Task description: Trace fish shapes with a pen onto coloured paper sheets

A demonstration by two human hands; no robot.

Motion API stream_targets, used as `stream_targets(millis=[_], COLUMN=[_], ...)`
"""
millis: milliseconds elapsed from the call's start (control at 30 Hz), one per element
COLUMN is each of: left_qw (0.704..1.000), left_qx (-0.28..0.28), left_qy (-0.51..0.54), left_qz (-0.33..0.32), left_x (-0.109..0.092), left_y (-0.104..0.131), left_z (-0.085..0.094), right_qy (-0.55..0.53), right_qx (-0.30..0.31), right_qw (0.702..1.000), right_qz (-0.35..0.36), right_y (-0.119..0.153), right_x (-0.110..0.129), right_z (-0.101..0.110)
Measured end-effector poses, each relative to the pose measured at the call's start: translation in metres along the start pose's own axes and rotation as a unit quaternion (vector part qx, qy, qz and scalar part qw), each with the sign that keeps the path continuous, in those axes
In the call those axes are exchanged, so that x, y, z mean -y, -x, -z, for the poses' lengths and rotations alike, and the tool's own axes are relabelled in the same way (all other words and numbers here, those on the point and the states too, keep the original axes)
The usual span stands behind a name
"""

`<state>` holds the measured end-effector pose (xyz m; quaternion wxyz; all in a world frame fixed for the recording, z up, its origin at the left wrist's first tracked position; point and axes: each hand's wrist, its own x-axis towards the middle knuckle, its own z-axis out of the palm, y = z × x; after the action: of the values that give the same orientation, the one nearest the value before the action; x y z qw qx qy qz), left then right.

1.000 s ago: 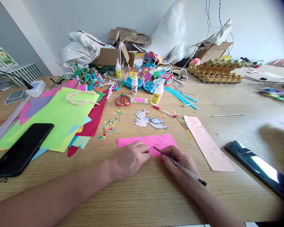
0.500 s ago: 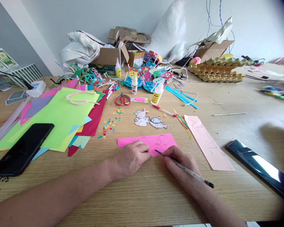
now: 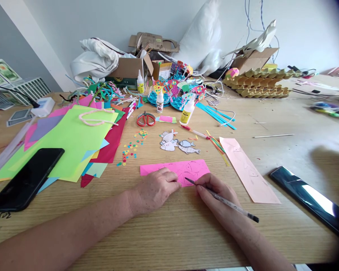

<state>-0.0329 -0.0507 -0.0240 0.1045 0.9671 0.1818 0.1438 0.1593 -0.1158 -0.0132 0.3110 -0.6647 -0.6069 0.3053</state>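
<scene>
A bright pink paper strip lies on the table in front of me, with fish outlines drawn on it in dark ink. My left hand rests on its lower left part, fingers laid down on the paper and pressing it to the table. In my right hand is a pen with a clear barrel and a black end. Its tip meets the strip near a drawn fish, just right of my left fingertips. Several cut-out paper fish lie behind the strip. A pale pink strip with faint drawings is to the right.
Coloured paper sheets and a black phone lie at left, another phone at right. Red-handled scissors, glue bottles and confetti dots are beyond the strip. Egg trays and cardboard boxes stand at the back.
My right hand has shifted slightly and the pen's black end has swung a little to the right. Its tip stays near the same drawn fish. My left hand holds almost the same place.
</scene>
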Motion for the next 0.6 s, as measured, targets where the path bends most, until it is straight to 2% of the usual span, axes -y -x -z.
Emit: stream_targets(millis=[267, 600], left_qw=[1.0, 1.0], left_qx=[-0.007, 0.008], left_qy=[-0.002, 0.002], left_qz=[-0.004, 0.006], left_x=[0.001, -0.002], left_y=[0.0002, -0.0006], left_z=[-0.004, 0.0035], right_qy=[0.015, 0.032], right_qx=[0.014, 0.016], right_qw=[1.0, 0.999], right_qz=[0.016, 0.015], right_y=[-0.0029, -0.0021], right_x=[-0.0067, -0.005], right_z=[-0.005, -0.0047])
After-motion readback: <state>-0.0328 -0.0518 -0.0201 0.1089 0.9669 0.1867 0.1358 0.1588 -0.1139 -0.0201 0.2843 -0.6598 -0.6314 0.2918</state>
